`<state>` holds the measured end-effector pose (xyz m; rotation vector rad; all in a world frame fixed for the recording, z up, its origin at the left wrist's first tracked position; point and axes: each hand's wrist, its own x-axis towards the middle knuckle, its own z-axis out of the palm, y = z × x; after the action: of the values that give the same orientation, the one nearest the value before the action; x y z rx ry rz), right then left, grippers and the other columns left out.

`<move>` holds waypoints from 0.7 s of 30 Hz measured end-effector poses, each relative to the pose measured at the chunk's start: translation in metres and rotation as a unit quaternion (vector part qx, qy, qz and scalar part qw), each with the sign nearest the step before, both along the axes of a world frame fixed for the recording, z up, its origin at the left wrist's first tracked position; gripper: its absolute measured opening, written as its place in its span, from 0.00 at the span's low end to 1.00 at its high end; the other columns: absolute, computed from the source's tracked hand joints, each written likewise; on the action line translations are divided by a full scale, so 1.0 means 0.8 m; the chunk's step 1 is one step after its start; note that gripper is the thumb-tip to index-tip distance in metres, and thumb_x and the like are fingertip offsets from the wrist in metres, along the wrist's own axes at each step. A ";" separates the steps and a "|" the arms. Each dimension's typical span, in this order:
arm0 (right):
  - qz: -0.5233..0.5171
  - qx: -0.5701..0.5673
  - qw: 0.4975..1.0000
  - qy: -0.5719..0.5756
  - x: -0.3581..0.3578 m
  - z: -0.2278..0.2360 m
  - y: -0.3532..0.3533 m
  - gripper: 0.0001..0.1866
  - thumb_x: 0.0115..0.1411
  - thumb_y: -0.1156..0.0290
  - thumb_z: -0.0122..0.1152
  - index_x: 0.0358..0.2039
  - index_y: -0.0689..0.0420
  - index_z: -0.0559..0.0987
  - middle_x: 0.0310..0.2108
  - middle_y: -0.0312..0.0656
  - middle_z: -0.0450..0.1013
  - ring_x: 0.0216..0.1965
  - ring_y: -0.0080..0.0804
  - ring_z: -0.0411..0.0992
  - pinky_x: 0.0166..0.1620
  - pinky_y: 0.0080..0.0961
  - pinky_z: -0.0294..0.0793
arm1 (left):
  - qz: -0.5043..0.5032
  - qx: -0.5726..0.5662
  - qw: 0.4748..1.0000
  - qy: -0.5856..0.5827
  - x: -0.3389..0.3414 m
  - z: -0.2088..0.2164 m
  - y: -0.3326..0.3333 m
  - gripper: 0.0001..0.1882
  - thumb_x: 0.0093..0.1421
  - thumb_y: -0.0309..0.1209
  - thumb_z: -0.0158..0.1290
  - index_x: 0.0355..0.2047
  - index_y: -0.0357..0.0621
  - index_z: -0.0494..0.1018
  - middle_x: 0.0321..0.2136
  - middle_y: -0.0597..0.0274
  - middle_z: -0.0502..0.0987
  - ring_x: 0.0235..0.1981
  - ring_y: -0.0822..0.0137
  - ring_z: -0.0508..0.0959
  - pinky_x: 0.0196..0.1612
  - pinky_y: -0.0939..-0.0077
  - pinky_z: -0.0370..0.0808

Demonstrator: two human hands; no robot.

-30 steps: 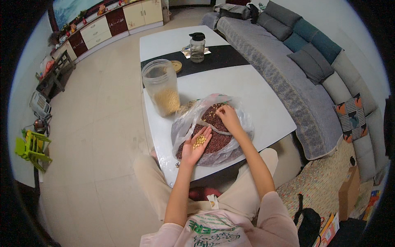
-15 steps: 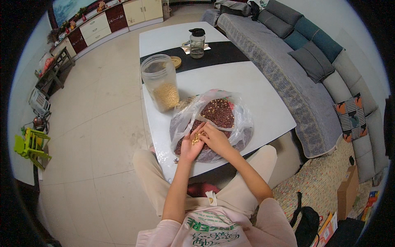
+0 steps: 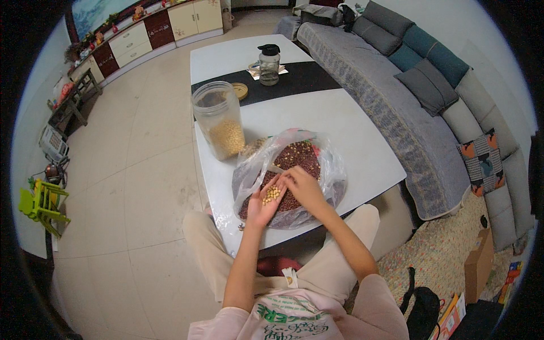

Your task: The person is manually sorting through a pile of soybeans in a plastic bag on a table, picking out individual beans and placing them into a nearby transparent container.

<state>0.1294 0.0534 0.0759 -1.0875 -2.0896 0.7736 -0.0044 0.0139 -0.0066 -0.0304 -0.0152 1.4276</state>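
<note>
My left hand (image 3: 265, 205) is turned palm up over the open plastic bag, with a small heap of yellow soybeans (image 3: 271, 195) cupped in it. Close to its fingertips is my right hand (image 3: 303, 187), fingers curled and pinched together; what lies between them, if anything, is hidden. Below both hands, the clear bag (image 3: 335, 164) holds dark red beans (image 3: 294, 157) with yellow soybeans scattered among them on the far side. A tall clear plastic jar (image 3: 218, 107), partly filled with soybeans, stands lidless just left of the bag.
A golden round lid (image 3: 240, 90) lies behind the jar. Farther back, a water bottle with a black cap (image 3: 269, 65) stands on the table's black band. The white table (image 3: 362, 136) has a sofa (image 3: 374, 102) along its right side. A small pile (image 3: 253, 148) sits between jar and bag.
My right hand has drawn off the left palm toward its fingertips and slightly right, uncovering more of the soybeans. The left hand stays nearly in place, and the whole view has shifted slightly.
</note>
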 end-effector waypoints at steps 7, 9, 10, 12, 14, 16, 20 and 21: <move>-0.125 0.092 0.987 -0.052 0.030 -0.050 0.119 0.11 0.54 0.66 0.50 0.33 0.60 0.73 0.33 0.47 0.69 0.35 0.45 0.68 0.39 0.34 0.67 | -0.005 -0.002 0.999 -0.054 0.004 0.011 0.000 0.41 0.46 0.30 0.54 0.54 0.23 0.44 0.56 0.40 0.50 0.58 0.52 0.53 0.62 0.62 0.48; -0.097 0.146 0.983 -0.060 0.024 -0.053 0.132 0.11 0.54 0.68 0.50 0.34 0.62 0.74 0.33 0.50 0.69 0.36 0.47 0.68 0.41 0.34 0.66 | -0.024 0.025 0.994 -0.107 0.003 0.009 -0.001 0.32 0.57 0.33 0.43 0.55 0.25 0.43 0.56 0.41 0.50 0.59 0.53 0.52 0.62 0.61 0.48; -0.103 0.094 0.984 -0.113 0.018 -0.054 0.141 0.15 0.54 0.65 0.51 0.36 0.64 0.73 0.37 0.52 0.69 0.39 0.48 0.67 0.43 0.36 0.66 | -0.023 0.022 0.994 -0.104 0.003 0.009 0.000 0.33 0.57 0.33 0.43 0.55 0.25 0.43 0.56 0.41 0.50 0.59 0.53 0.51 0.62 0.61 0.48; -0.132 0.106 0.974 -0.152 0.008 -0.066 0.157 0.15 0.53 0.64 0.52 0.33 0.63 0.75 0.34 0.53 0.70 0.37 0.49 0.68 0.42 0.37 0.66 | -0.004 -0.017 0.998 -0.055 0.006 0.016 0.001 0.43 0.44 0.30 0.57 0.54 0.23 0.45 0.56 0.41 0.51 0.58 0.52 0.53 0.62 0.62 0.49; -0.156 0.110 0.969 -0.157 -0.005 -0.068 0.159 0.15 0.53 0.63 0.52 0.31 0.64 0.75 0.31 0.54 0.71 0.35 0.49 0.69 0.41 0.38 0.67 | -0.008 -0.011 0.998 -0.054 0.006 0.015 0.001 0.43 0.44 0.30 0.57 0.54 0.23 0.45 0.56 0.41 0.51 0.58 0.52 0.53 0.62 0.62 0.49; -0.174 0.104 0.971 -0.128 -0.020 -0.056 0.150 0.16 0.52 0.62 0.53 0.29 0.66 0.75 0.28 0.55 0.71 0.32 0.50 0.70 0.38 0.38 0.68 | -0.007 -0.009 0.999 -0.045 0.001 0.016 -0.001 0.43 0.44 0.30 0.58 0.54 0.23 0.45 0.56 0.41 0.51 0.58 0.52 0.53 0.62 0.62 0.49; -0.194 0.125 0.956 -0.179 -0.020 -0.102 0.179 0.17 0.51 0.63 0.54 0.27 0.68 0.75 0.24 0.57 0.71 0.28 0.50 0.71 0.34 0.40 0.70 | -0.010 -0.003 0.999 -0.038 0.003 0.014 0.000 0.43 0.43 0.30 0.58 0.54 0.23 0.46 0.56 0.42 0.51 0.58 0.53 0.53 0.62 0.62 0.49; -0.194 0.122 0.957 -0.177 -0.019 -0.109 0.185 0.17 0.51 0.63 0.54 0.26 0.68 0.75 0.24 0.57 0.70 0.28 0.50 0.71 0.34 0.40 0.70 | -0.010 -0.004 0.999 -0.034 0.004 0.014 0.000 0.44 0.43 0.30 0.58 0.54 0.23 0.46 0.56 0.42 0.51 0.58 0.53 0.53 0.62 0.63 0.49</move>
<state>0.1141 0.2012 -0.0109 -1.5160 -2.0825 0.1305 -0.0014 0.0138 0.0047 -0.0856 -0.0642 1.4072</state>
